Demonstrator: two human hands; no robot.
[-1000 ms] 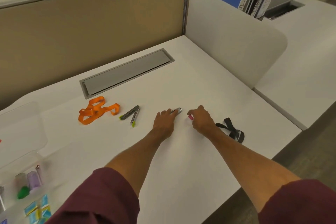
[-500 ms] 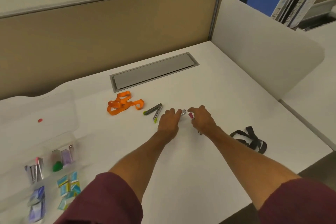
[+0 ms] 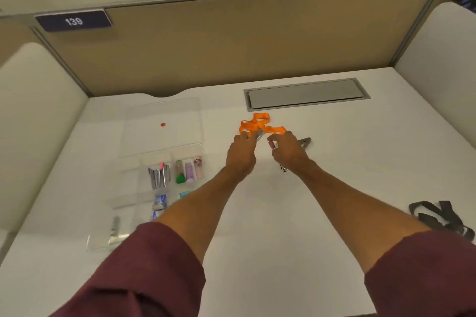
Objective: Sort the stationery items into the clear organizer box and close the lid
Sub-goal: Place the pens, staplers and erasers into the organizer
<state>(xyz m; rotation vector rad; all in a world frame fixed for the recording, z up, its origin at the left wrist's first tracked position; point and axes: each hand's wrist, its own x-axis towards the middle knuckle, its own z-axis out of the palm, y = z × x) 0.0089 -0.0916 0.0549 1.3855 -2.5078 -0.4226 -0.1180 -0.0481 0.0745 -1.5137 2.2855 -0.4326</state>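
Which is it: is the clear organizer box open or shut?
Open: the lid lies flat on the desk behind the clear organizer box, compartments uncovered.

L sleeve (image 3: 144, 273) & R sleeve (image 3: 422, 275): dark red cloth, loose, w/ soft folds, ending near the elbows. L hand (image 3: 240, 157) & R hand (image 3: 291, 153) are bare.
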